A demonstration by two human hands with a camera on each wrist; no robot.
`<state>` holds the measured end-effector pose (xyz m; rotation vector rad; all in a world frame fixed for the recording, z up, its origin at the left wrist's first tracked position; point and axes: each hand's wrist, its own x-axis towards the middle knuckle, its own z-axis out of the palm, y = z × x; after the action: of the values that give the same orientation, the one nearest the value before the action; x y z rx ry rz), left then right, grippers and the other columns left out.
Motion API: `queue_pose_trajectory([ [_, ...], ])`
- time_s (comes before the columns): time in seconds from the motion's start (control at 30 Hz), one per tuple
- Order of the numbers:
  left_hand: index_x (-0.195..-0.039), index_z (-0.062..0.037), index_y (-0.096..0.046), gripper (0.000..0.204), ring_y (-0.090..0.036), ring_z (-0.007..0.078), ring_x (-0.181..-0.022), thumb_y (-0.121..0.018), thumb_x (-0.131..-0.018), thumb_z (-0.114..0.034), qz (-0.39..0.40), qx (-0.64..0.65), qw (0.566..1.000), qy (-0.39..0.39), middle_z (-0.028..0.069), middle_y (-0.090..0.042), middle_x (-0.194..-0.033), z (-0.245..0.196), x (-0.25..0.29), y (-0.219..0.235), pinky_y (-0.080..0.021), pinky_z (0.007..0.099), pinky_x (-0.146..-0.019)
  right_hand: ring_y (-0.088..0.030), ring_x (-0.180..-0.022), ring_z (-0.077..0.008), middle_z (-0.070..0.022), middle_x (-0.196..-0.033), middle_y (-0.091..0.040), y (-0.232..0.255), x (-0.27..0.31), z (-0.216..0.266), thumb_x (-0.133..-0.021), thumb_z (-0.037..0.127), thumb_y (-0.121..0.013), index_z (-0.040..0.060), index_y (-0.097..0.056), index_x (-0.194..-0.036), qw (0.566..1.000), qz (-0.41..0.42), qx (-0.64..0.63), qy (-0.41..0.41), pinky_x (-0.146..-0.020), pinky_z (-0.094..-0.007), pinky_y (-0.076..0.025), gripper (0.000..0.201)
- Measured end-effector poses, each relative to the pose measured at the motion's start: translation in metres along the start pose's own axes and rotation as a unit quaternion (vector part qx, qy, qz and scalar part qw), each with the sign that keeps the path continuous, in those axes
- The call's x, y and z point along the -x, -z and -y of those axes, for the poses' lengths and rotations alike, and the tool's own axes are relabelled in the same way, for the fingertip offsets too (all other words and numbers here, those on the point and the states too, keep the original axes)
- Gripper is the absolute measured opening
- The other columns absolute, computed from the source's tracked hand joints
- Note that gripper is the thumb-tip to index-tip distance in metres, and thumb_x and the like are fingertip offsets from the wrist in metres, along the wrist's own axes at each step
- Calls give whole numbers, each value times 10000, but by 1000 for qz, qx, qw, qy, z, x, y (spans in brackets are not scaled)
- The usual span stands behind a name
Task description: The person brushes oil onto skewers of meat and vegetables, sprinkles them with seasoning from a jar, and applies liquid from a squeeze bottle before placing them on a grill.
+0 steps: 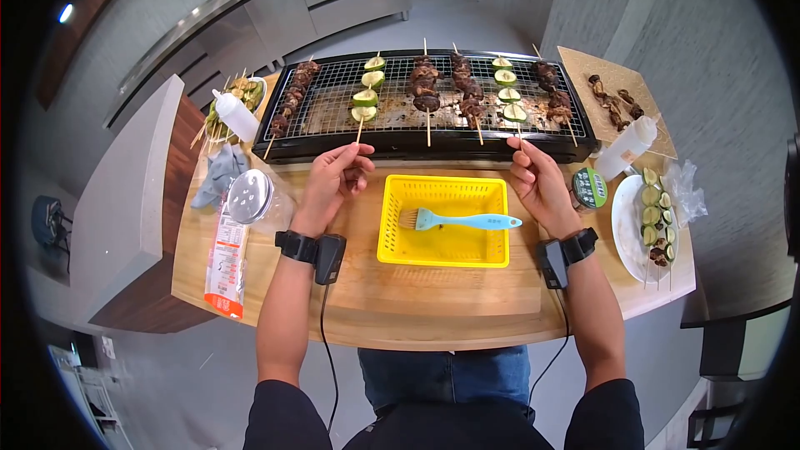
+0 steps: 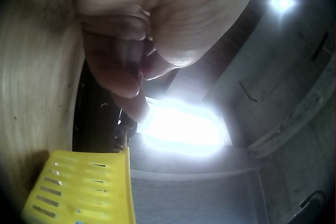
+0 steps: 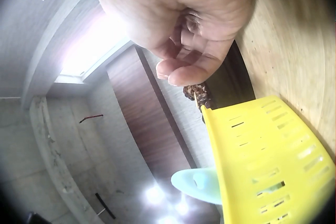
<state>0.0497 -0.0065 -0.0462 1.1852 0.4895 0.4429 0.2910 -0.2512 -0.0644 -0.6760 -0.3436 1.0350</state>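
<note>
On the black grill [image 1: 333,147] lie several meat skewers and two zucchini skewers. In the head view my left hand [image 1: 333,182] pinches the stick end of the left zucchini skewer [image 1: 365,98] at the grill's front edge. My right hand [image 1: 540,183] pinches the stick of the right zucchini skewer [image 1: 511,95]. The left wrist view shows the left hand [image 2: 136,40] with its fingers bent together; in the right wrist view, the right hand [image 3: 184,29] has thumb and fingertips close together. The sticks are hidden there.
Between my forearms a yellow basket [image 1: 443,259] holds a blue brush [image 1: 475,221]. At left stand a jar [image 1: 250,197], a white bottle [image 1: 236,117] and a packet [image 1: 226,260]. At right are another bottle [image 1: 625,148], a green-lidded jar [image 1: 589,188], a skewer plate [image 1: 627,229] and a board [image 1: 612,75].
</note>
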Motion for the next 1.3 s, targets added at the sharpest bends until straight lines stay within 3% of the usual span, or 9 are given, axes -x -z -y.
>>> queue_pose_trajectory([
  [0.77, -1036, -8, -628, 298, -518, 61, -526, -550, -964, -286, -6, 0, 1000, -10, 14, -630, -750, 4, -3, 2, -384, 168, -452, -404, -601, -33, 43, -738, -464, 0, -1, 0, -994, 183, -481, -19, -538, -1163, 1000, 4, 0, -5, -516, -178, -355, 269],
  [0.9, -1062, 0, -627, 313, -542, 69, -543, -535, -974, -286, 7, 5, 1000, -11, 25, -645, -764, 4, -4, 6, -418, 181, -482, -407, -602, -32, 42, -740, -466, -2, 0, 1, -996, 186, -481, -18, -539, -1161, 1000, 4, 4, -5, -514, -179, -359, 270],
  [1.3, -1046, -20, -617, 316, -515, 56, -522, -531, -973, -315, -7, -3, 1000, -11, 7, -625, -747, 3, -2, 1, -384, 167, -445, -391, -586, -24, 45, -747, -490, -7, 3, -2, -993, 204, -499, -5, -568, -1153, 998, -21, 43, 34, -498, -168, -341, 272],
])
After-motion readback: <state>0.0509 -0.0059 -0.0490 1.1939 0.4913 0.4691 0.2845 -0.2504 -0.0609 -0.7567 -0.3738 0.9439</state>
